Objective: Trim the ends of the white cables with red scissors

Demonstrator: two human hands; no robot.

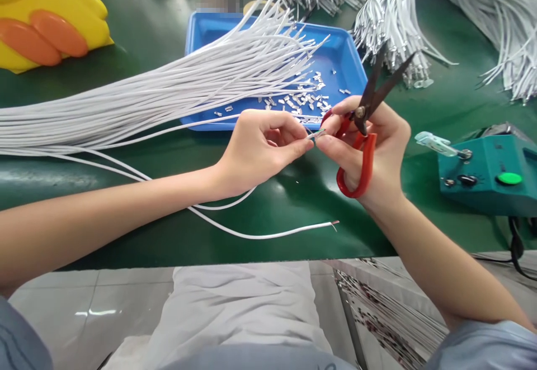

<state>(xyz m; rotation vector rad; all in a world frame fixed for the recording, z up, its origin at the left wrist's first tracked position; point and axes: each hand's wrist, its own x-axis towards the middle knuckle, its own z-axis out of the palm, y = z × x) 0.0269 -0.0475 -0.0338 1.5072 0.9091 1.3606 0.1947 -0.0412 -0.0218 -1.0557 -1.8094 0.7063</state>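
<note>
My left hand [262, 146] pinches the stripped end of a thin white wire [315, 134] between thumb and forefinger. My right hand [373, 146] meets it fingertip to fingertip, touching the same wire end, while red-handled scissors [364, 135] hang on its fingers with the dark blades pointing up and slightly apart. Both hands hover over the green table [168, 236], just in front of a blue tray [335, 46]. A second white wire [268, 235] lies loose on the table below the hands.
A big bundle of white wires [138, 99] fans from the left into the blue tray, which holds several small white cut pieces [306, 102]. More wire bundles [453, 18] lie at the back right. A teal device [490, 171] stands right; a yellow toy [46, 18] back left.
</note>
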